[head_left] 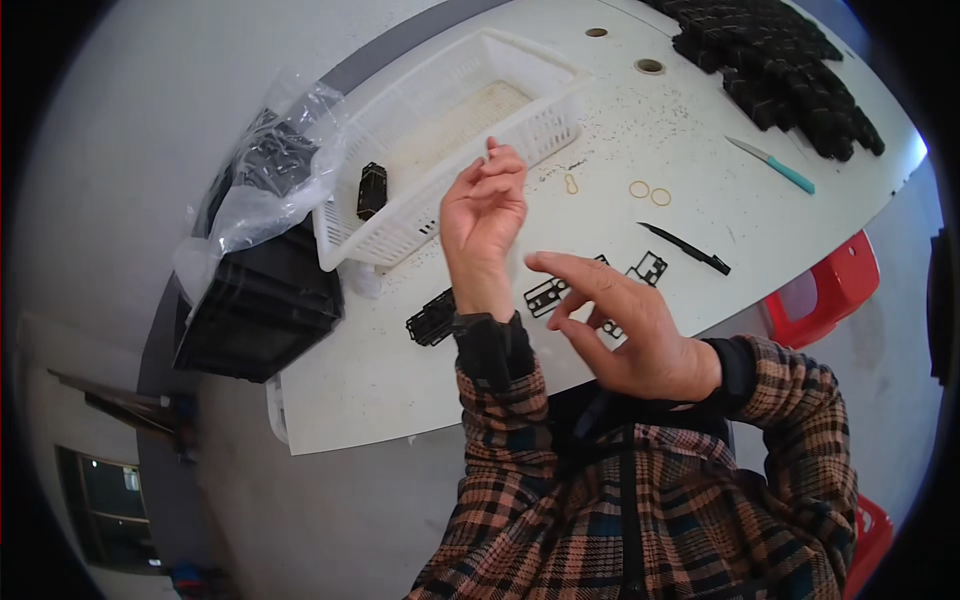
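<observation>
Hands (484,215) over table (370,390), black frames (540,297) inside near edge (380,441)

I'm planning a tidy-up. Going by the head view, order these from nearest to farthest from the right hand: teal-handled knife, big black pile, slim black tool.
1. Slim black tool: just beyond the right hand, slightly rightward.
2. Teal-handled knife: farther out, to the right.
3. Big black pile: farthest, toward the upper right.

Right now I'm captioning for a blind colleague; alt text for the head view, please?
A person's left hand and right hand, apparently empty, above a white table with black slotted parts; a white basket stands farther back.
</observation>
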